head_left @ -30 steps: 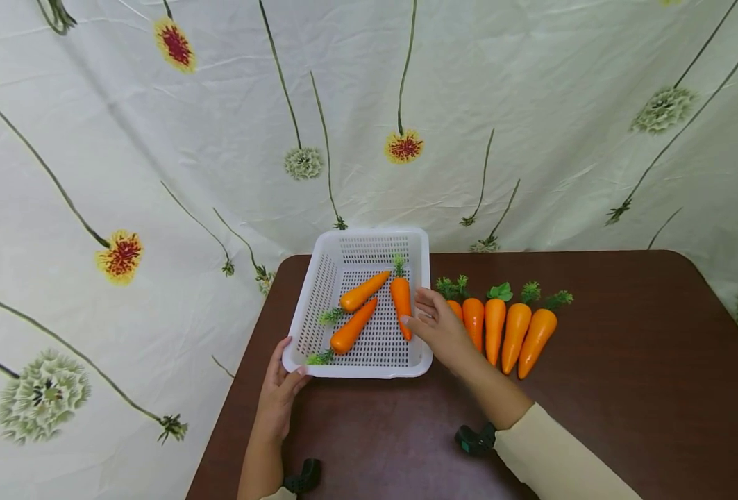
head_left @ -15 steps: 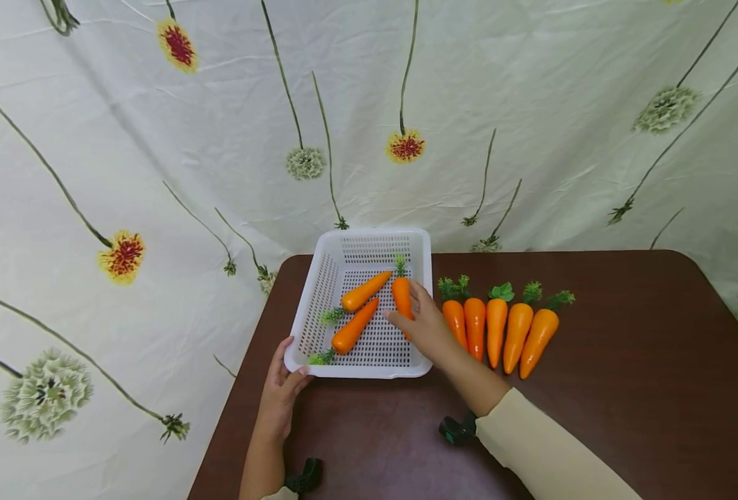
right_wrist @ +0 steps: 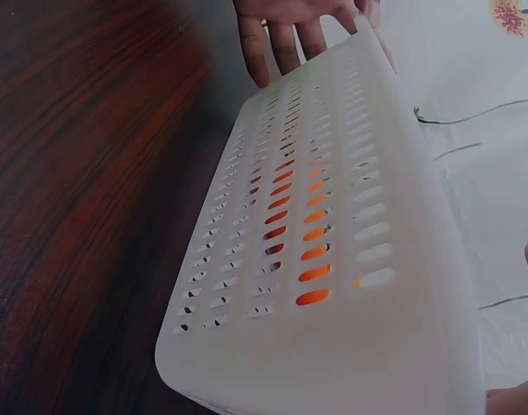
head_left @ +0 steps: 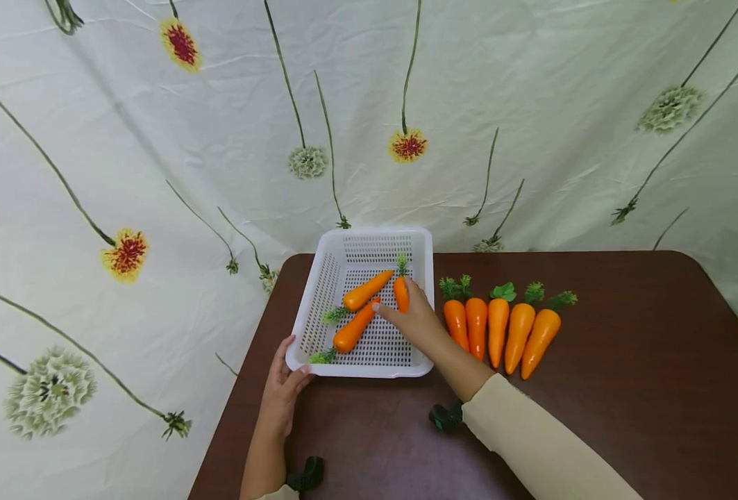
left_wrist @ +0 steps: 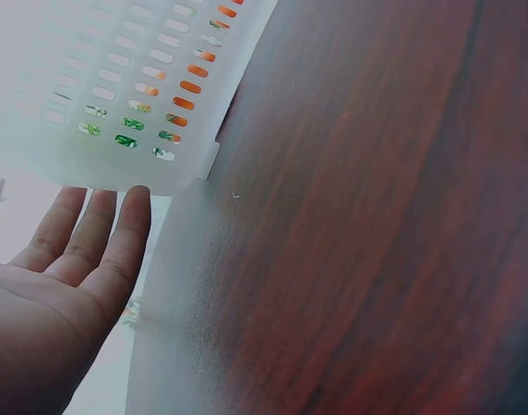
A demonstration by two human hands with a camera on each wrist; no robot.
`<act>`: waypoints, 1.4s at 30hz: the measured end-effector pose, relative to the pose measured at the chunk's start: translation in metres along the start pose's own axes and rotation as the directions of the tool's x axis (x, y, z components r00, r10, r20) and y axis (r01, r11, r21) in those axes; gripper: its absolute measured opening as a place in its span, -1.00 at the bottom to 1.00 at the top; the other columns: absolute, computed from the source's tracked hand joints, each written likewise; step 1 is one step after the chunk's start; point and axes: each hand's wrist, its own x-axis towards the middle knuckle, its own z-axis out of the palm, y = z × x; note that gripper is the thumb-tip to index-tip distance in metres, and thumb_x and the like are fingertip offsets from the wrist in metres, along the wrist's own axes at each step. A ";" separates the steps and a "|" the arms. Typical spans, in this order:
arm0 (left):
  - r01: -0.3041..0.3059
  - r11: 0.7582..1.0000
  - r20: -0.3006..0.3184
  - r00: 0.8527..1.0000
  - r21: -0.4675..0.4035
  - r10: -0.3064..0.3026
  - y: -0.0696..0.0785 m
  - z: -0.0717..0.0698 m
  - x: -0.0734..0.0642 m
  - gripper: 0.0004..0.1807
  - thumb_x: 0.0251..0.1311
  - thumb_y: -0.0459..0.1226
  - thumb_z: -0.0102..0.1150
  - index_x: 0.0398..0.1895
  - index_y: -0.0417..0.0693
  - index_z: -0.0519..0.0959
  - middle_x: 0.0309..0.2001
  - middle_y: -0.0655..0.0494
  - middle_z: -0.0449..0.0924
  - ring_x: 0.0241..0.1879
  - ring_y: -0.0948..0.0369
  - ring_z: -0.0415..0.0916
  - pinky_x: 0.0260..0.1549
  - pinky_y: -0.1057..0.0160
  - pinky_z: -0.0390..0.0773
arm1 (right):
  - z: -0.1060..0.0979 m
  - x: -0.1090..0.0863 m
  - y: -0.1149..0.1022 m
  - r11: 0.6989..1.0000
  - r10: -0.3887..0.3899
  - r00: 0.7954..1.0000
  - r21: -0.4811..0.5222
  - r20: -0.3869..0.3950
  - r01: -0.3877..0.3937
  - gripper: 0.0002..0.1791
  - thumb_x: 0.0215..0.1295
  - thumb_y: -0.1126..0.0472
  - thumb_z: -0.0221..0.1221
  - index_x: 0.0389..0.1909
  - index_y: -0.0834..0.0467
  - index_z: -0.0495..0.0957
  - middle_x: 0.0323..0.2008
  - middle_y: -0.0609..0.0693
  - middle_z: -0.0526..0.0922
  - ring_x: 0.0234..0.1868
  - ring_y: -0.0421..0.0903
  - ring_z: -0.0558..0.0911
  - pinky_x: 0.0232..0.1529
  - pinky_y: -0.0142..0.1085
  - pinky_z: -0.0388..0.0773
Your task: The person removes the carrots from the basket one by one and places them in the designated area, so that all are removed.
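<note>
In the head view, a white slotted plastic basket (head_left: 423, 264) holds three orange carrots with green tops: an upper carrot (head_left: 369, 290), a lower carrot (head_left: 355, 330) and a right-hand carrot (head_left: 401, 295). My left hand (head_left: 278, 396) grips the basket's front left corner, thumb at the rim; its fingers (left_wrist: 125, 238) reach the basket wall in the left wrist view. My right hand (head_left: 415, 319) reaches over the right rim, thumb and fingers apart. Its thumb is at the lower carrot's tip, its fingers beside the right-hand carrot, whose lower part it hides.
On the dark brown table (head_left: 643, 347), several carrots (head_left: 498, 330) lie in a row to the right of the basket, tops away from me. Behind the table hangs a white floral cloth (head_left: 531, 83).
My right hand has moved leftward from the basket's right rim into the basket, over the right-hand carrot toward the lower carrot's tip. The left hand and basket have stayed put.
</note>
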 end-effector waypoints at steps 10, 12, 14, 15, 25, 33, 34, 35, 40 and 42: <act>0.008 1.000 -0.009 1.000 -0.008 -0.008 -0.003 -0.001 -0.001 -0.28 0.42 -0.34 0.06 0.56 0.17 0.07 0.48 -0.02 0.22 0.09 0.27 0.57 0.04 0.37 0.60 | 0.012 0.016 0.000 0.993 0.098 0.995 0.068 -0.017 -0.097 0.15 0.23 -0.26 0.29 0.63 0.06 -0.16 0.61 0.16 -0.05 0.56 0.25 0.14 0.47 0.27 0.15; 0.012 1.000 -0.011 1.000 -0.009 -0.012 -0.003 0.000 -0.001 -0.28 0.42 -0.35 0.06 0.56 0.17 0.07 0.48 -0.02 0.22 0.11 0.26 0.57 0.05 0.37 0.60 | 0.014 0.018 0.000 0.990 0.122 0.992 0.079 -0.019 -0.120 0.15 0.23 -0.26 0.29 0.63 0.05 -0.15 0.61 0.16 -0.05 0.57 0.24 0.13 0.48 0.26 0.14; 0.015 1.000 -0.011 1.000 -0.008 -0.015 -0.003 0.000 -0.001 -0.28 0.42 -0.34 0.07 0.56 0.18 0.07 0.48 -0.02 0.22 0.12 0.26 0.56 0.05 0.37 0.60 | 0.015 0.020 0.000 0.985 0.146 0.989 0.092 -0.022 -0.143 0.16 0.22 -0.26 0.30 0.64 0.04 -0.16 0.62 0.15 -0.06 0.58 0.24 0.12 0.49 0.26 0.13; 0.017 1.000 -0.010 1.000 -0.007 -0.017 -0.003 0.000 -0.001 -0.28 0.42 -0.34 0.07 0.56 0.18 0.07 0.49 -0.01 0.22 0.12 0.26 0.56 0.06 0.37 0.60 | 0.016 0.021 -0.001 0.983 0.157 0.987 0.101 -0.024 -0.154 0.17 0.21 -0.26 0.31 0.64 0.04 -0.16 0.62 0.15 -0.06 0.58 0.23 0.10 0.49 0.26 0.12; 0.020 1.000 -0.015 1.000 -0.011 -0.020 -0.003 -0.001 -0.001 -0.27 0.41 -0.33 0.09 0.56 0.19 0.08 0.48 -0.02 0.22 0.11 0.27 0.56 0.05 0.37 0.60 | 0.020 0.035 -0.001 0.961 0.259 0.966 0.110 -0.020 -0.255 0.25 0.15 -0.29 0.33 0.64 0.01 -0.24 0.63 0.15 -0.16 0.62 0.20 -0.01 0.52 0.23 0.04; 0.007 1.000 -0.004 1.000 -0.002 -0.007 -0.002 -0.002 0.000 -0.26 0.41 -0.34 0.10 0.57 0.21 0.08 0.50 -0.01 0.22 0.10 0.30 0.57 0.06 0.37 0.60 | 0.023 0.042 0.004 0.958 0.266 0.964 0.123 -0.026 -0.261 0.27 0.13 -0.27 0.35 0.64 0.02 -0.26 0.63 0.18 -0.18 0.62 0.23 -0.03 0.52 0.24 0.04; 0.005 1.000 -0.004 1.000 0.000 -0.005 -0.002 -0.002 0.000 -0.26 0.40 -0.34 0.10 0.57 0.21 0.08 0.50 -0.01 0.22 0.10 0.30 0.57 0.06 0.37 0.60 | 0.023 0.043 0.004 0.957 0.268 0.963 0.122 -0.027 -0.263 0.28 0.13 -0.27 0.35 0.64 0.02 -0.26 0.63 0.18 -0.18 0.62 0.24 -0.02 0.52 0.24 0.04; 0.005 1.000 -0.004 1.000 0.000 -0.005 -0.001 -0.002 0.000 -0.26 0.40 -0.34 0.11 0.57 0.21 0.08 0.50 -0.01 0.22 0.10 0.30 0.57 0.06 0.37 0.60 | 0.024 0.044 0.005 0.956 0.274 0.961 0.118 -0.027 -0.269 0.28 0.13 -0.27 0.36 0.64 0.02 -0.26 0.63 0.18 -0.17 0.61 0.24 -0.01 0.52 0.24 0.04; 0.010 1.000 -0.006 1.000 0.002 -0.010 0.000 -0.002 0.000 -0.25 0.40 -0.34 0.12 0.57 0.21 0.08 0.50 -0.01 0.22 0.09 0.31 0.58 0.05 0.38 0.60 | 0.025 0.046 0.006 0.953 0.291 0.956 0.096 -0.030 -0.287 0.28 0.13 -0.28 0.35 0.64 0.04 -0.26 0.62 0.19 -0.15 0.61 0.23 0.01 0.52 0.23 0.06; 0.013 1.000 -0.007 1.000 0.003 -0.013 0.000 -0.002 0.000 -0.25 0.40 -0.34 0.12 0.57 0.21 0.08 0.49 -0.01 0.23 0.09 0.31 0.58 0.05 0.38 0.60 | 0.026 0.046 0.006 0.954 0.289 0.957 0.091 -0.032 -0.285 0.28 0.13 -0.28 0.35 0.64 0.05 -0.25 0.62 0.19 -0.15 0.60 0.22 0.02 0.52 0.23 0.06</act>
